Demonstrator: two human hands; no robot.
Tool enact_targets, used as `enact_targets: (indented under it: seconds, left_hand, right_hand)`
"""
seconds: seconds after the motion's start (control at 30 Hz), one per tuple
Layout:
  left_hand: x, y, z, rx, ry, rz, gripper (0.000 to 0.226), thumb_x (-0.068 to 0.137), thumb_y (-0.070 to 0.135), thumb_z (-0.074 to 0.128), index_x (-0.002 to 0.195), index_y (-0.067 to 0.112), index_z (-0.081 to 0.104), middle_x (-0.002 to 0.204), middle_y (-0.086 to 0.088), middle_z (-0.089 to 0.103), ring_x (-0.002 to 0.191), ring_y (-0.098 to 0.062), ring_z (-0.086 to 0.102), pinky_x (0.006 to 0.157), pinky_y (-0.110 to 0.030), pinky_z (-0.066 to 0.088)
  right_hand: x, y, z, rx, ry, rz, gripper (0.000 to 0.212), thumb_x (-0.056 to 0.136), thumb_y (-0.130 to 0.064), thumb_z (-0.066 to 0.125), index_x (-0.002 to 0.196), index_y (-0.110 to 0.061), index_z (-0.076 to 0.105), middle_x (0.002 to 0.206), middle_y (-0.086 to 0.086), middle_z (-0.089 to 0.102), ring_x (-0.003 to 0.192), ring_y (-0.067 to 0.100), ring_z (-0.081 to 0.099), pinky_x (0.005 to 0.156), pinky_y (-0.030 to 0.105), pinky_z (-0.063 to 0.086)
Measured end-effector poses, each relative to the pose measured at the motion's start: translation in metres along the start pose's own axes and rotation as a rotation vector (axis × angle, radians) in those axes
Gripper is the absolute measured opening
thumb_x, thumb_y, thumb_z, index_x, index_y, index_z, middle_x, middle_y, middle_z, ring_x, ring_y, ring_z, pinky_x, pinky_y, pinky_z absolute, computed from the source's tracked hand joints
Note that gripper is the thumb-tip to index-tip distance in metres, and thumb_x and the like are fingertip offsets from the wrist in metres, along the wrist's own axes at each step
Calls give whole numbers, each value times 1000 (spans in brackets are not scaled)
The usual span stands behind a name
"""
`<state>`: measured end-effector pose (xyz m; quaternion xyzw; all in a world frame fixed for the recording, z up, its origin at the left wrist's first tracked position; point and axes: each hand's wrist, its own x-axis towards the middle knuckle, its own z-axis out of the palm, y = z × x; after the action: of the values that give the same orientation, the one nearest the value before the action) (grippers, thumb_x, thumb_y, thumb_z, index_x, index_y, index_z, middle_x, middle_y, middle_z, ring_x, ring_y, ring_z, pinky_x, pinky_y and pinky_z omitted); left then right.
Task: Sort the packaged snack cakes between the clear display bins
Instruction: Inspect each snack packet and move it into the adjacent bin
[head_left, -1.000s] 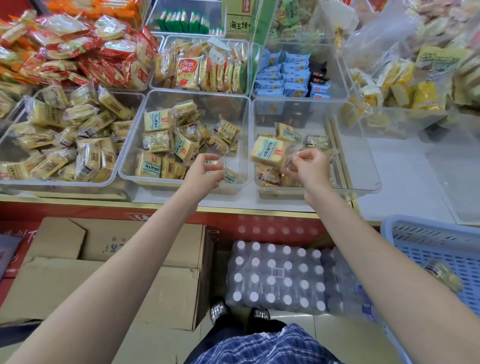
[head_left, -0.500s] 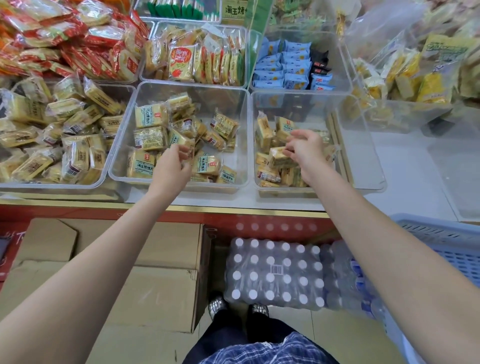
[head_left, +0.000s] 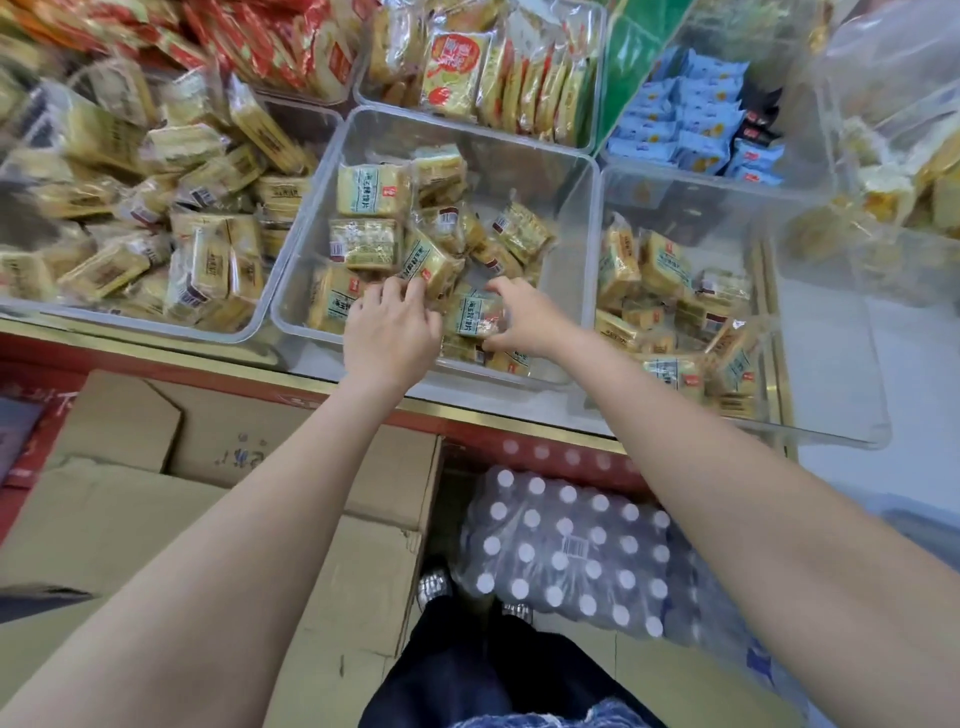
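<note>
Both hands were down in the middle bin (head_left: 582, 171), among the loose cakes (head_left: 371, 189) at its near end. The right hand (head_left: 524, 317) curled round one cake (head_left: 478, 314), thumb under its near edge and fingers over the far side. The left hand (head_left: 389, 332) lay on the heap just beside it, fingertips bent onto a packet (head_left: 431, 265); whether it had really pinched that packet or only touched it could not be told.

The right bin (head_left: 831, 415) stood next to the middle one and held a smaller heap of similar cakes; the left bin (head_left: 156, 325) was piled high.

To do this step well, each hand would best close on a single packet by its body, not the crinkly seal, and lift straight up clear of the bin wall before crossing over. Slippery wrappers tend to drag neighbours along, so a brief shake above the heap would likely shed any strays. The label should be checked before dropping.
</note>
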<state>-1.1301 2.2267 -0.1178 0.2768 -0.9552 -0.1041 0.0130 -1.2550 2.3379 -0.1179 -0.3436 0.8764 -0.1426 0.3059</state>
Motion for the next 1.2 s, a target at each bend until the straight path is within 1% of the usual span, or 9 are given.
enact_targets:
  seconds: [0.17, 0.33, 0.47, 0.57, 0.73, 0.83, 0.9, 1.03, 1.2]
  left_hand:
    - [3, -1, 3, -16, 11, 10, 38, 95, 23, 35, 125, 6, 50, 124, -16, 54, 112, -34, 49, 87, -39, 39]
    - [3, -1, 2, -33, 25, 13, 37, 95, 24, 35, 122, 6, 51, 121, -15, 55, 108, -33, 50, 81, -38, 39]
    - [2, -1, -1, -65, -16, 1, 38, 95, 25, 35, 125, 6, 49, 124, -16, 53, 112, -33, 48, 85, -39, 39]
    - [1, -1, -8, -103, -77, 4, 38, 96, 25, 36, 128, 7, 47, 125, -16, 54, 113, -33, 50, 91, -41, 39]
    - [-13, 33, -47, -1026, -191, -68, 30, 103, 26, 32, 107, 12, 58, 97, -4, 64, 88, -19, 63, 82, -36, 53]
    - [-22, 54, -62, -1198, -348, -59, 21, 100, 24, 46, 104, 10, 60, 95, -5, 65, 83, -15, 65, 77, -27, 57]
    - [-26, 58, -66, -1246, -373, -89, 11, 94, 16, 57, 103, 9, 59, 96, -6, 66, 80, -14, 67, 78, -27, 57]
    - [-33, 60, -69, -1332, -392, -144, 9, 90, 10, 62, 97, 8, 56, 94, -8, 67, 80, -14, 68, 73, -21, 56]
    - [-46, 62, -74, -1534, -543, -197, 5, 85, 7, 63, 86, 8, 58, 98, -10, 66, 89, -17, 68, 79, -23, 56]
  right_hand:
    - [22, 8, 24, -152, 151, 29, 47, 84, -7, 64, 126, -11, 45, 132, 8, 47, 125, 33, 35, 99, 41, 39]
    - [0, 1, 2, -139, 257, -19, 60, 76, -13, 70, 128, -11, 40, 129, 8, 44, 119, 27, 36, 100, 38, 38]
    - [-45, 2, -38, 36, 461, -121, 59, 74, -10, 74, 125, -9, 44, 117, 6, 48, 101, 15, 46, 86, 18, 44]
    - [-85, 7, -59, 125, 479, -163, 60, 74, -13, 78, 124, -10, 45, 107, -1, 47, 95, 10, 46, 74, 6, 38]
    - [-128, 15, -59, 113, 492, -170, 61, 76, -14, 77, 130, -4, 49, 111, 0, 41, 100, 7, 40, 79, -8, 25]
    - [-136, 21, -50, 167, 513, -224, 60, 75, -10, 78, 129, -5, 54, 112, 3, 42, 104, 11, 44, 98, 12, 38]
    - [-141, 24, -47, 280, 530, -220, 59, 76, -9, 77, 130, -14, 55, 115, 0, 38, 110, 12, 44, 102, 31, 44]
    - [-154, 29, -45, 615, 407, -77, 58, 79, -15, 75, 128, -34, 51, 130, 0, 41, 112, 19, 55, 97, 40, 50]
    - [-162, 39, -38, 1252, 444, 50, 32, 84, -4, 68, 114, -9, 57, 103, 8, 65, 89, 17, 68, 82, 28, 56]
